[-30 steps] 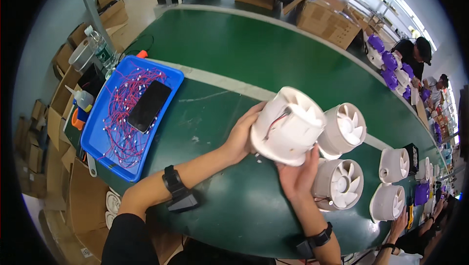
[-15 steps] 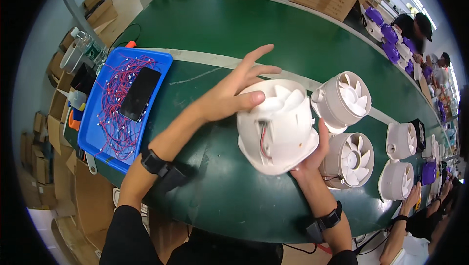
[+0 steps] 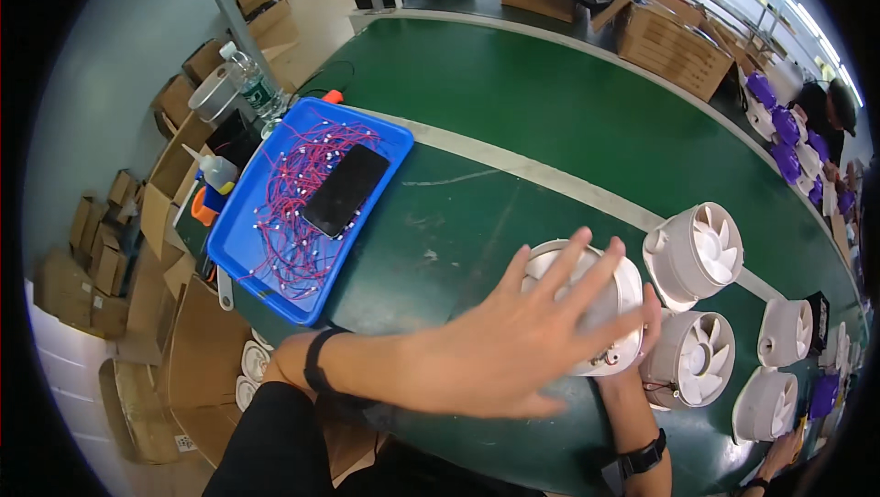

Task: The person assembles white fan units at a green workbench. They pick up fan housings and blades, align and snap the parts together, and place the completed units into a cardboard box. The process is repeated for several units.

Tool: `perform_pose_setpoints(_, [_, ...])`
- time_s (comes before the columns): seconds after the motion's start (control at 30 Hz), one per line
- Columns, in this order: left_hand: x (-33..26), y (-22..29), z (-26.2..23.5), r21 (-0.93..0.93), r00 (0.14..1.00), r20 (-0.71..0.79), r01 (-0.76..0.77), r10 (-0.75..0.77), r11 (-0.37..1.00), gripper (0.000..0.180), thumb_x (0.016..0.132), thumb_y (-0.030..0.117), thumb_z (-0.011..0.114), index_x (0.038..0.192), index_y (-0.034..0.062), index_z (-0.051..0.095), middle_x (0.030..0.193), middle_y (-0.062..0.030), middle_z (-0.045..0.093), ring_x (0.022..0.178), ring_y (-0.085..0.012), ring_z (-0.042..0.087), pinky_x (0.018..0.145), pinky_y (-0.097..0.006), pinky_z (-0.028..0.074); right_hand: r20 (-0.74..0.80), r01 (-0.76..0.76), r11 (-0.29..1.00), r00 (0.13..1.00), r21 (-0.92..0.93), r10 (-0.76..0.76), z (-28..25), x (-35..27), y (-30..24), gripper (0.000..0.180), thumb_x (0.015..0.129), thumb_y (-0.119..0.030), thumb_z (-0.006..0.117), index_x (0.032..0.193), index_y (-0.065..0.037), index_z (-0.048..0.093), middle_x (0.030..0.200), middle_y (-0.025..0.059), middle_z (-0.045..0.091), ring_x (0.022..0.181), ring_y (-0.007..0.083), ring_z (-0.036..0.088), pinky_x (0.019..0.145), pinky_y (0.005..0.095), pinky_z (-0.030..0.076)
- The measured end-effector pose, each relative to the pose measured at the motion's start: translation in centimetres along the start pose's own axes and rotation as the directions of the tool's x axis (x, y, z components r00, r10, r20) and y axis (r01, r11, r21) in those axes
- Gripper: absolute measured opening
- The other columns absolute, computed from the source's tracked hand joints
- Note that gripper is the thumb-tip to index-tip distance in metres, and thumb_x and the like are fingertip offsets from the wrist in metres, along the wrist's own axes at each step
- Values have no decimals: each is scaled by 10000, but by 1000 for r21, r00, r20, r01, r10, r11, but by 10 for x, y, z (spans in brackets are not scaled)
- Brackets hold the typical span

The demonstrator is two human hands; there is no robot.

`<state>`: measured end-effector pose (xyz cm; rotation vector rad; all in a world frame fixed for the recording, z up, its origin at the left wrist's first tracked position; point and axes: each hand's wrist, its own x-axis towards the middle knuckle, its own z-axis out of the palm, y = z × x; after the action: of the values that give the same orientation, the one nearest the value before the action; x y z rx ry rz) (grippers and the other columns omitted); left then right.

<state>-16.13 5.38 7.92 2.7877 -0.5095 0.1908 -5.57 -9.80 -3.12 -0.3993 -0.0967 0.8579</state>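
A white plastic fan housing [image 3: 627,306] is held upright over the green table, its rounded rim facing me. My right hand [image 3: 649,325] grips it from the right and below, with the fingers partly hidden behind it. Across its front passes my left hand [image 3: 541,336], slightly smeared, fingers spread wide; whether it touches the housing I cannot tell. Much of the housing's face is covered by that hand. Small metal-looking parts show at its lower edge. Just to the right stand two similar white fans, the upper fan [image 3: 701,254] and the lower fan [image 3: 695,359], blades visible.
A blue tray [image 3: 225,254] at left holds red-and-blue wires [image 3: 284,208] and a black phone [image 3: 346,190]. Behind it stand a water bottle [image 3: 252,84] and a glue bottle [image 3: 218,171]. More fans [image 3: 765,405] line the right, near a co-worker's hand [image 3: 781,451]. Cardboard boxes [image 3: 674,48] sit beyond.
The view has swung left. The housing has been turned, so its side wires no longer show. My left hand has left its top rim and swept across its front.
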Motion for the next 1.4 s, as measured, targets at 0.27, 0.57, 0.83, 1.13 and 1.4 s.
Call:
perform_pose_setpoints(0.27, [29, -98, 5, -635, 994, -8, 77, -107, 768, 899, 616, 350, 820, 1347, 57, 387, 1294, -145, 474, 1163, -289, 503, 958, -384, 425, 20, 43, 996, 999, -72, -41, -8, 1, -7, 594, 957, -420, 320, 1441, -76, 315, 1476, 125, 359, 1343, 306, 364, 1129, 453, 261])
perform_pose_setpoints(0.57, [52, -92, 88, -968, 662, -236, -94, -711, 234, 772, 809, 242, 723, 1391, 47, 255, 1320, -175, 405, 1246, -275, 420, 1020, -396, 374, -105, 253, 865, 939, -434, -328, -20, 14, 1, 682, 949, -225, 511, 1487, -79, 118, 1479, 203, 274, 1369, 315, 307, 1138, 465, 216])
perform_pose_setpoints(0.83, [44, -77, 122, -850, 728, -499, -307, -470, 428, 612, 901, 384, 569, 1314, -8, 343, 1298, -150, 436, 1235, -253, 438, 1031, -373, 358, -57, 247, 929, 960, -276, -272, -24, 10, 3, 841, 913, -208, 609, 1485, -225, -7, 1525, 84, 151, 1389, 242, 231, 1116, 452, 247])
perform_pose_setpoints(1.13, [37, -69, 136, -988, 816, -67, -135, -574, -76, 653, 952, 430, 401, 1433, 5, 280, 1416, -141, 401, 1303, -228, 404, 1076, -369, 323, -5, 272, 920, 959, -282, -284, -42, 16, 0, 744, 897, -380, 632, 1415, -96, 180, 1408, 105, 337, 1304, 220, 350, 1087, 414, 294])
perform_pose_setpoints(1.4, [42, -64, 136, -937, 806, -319, -187, -499, 296, 896, 873, 479, 546, 1466, -23, 100, 1451, -215, 271, 1360, -282, 283, 1116, -375, 226, 68, 412, 524, 829, -746, -556, -35, 16, -9, 609, 988, -315, 444, 1421, 14, 170, 1445, 183, 310, 1310, 258, 357, 1097, 382, 256])
